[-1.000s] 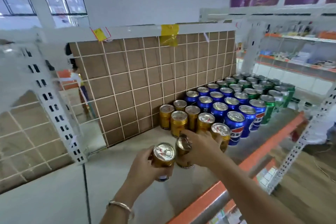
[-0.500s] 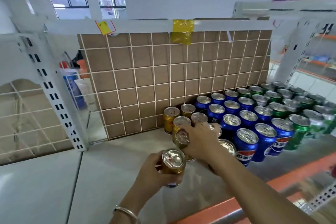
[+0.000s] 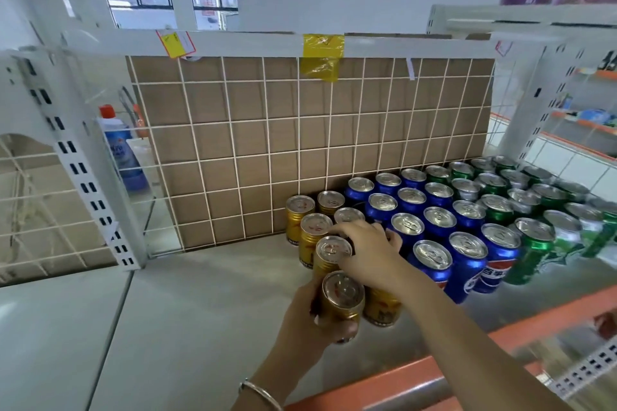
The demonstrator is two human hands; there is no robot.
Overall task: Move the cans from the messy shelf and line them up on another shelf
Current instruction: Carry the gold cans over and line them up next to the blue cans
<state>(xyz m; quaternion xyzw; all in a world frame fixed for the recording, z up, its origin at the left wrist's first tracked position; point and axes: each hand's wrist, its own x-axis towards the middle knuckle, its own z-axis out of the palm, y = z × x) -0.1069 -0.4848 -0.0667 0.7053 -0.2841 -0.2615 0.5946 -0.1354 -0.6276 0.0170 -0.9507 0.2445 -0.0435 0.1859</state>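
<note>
1. The left hand [image 3: 314,320] is wrapped around a gold can [image 3: 342,300], fingers curled round its side. The can is upright, lid up, and sits at the front of the left-most column, closest to the shelf's orange front edge. I honestly can't tell if its base is touching the shelf [image 3: 200,310] or is just above it.
2. The right hand [image 3: 367,250] is palm down over the other gold cans [image 3: 315,225], with the fingertips next to the can right behind the held one. Whatever is under the palm is hidden, so I can't say whether it's gripping or just resting. One more gold can pokes out under that wrist.
3. The gold cans stand in two short columns that run from the back edge towards the front, at the left end of the whole block.
4. Right beside them are the blue cans [image 3: 434,257] in neat rows, then the green cans [image 3: 534,243] further along towards the shelf's right end. All are upright and packed close.
5. Along the back edge there's a white wire grid [image 3: 233,143] with brown cardboard [image 3: 384,130] behind it and some yellow tape [image 3: 322,57] on the top rail.
6. Behind the grid, near the back left corner, stands a blue bottle [image 3: 118,150] with an orange cap.
7. There's a thin bracelet [image 3: 260,394] on the left wrist.
</note>
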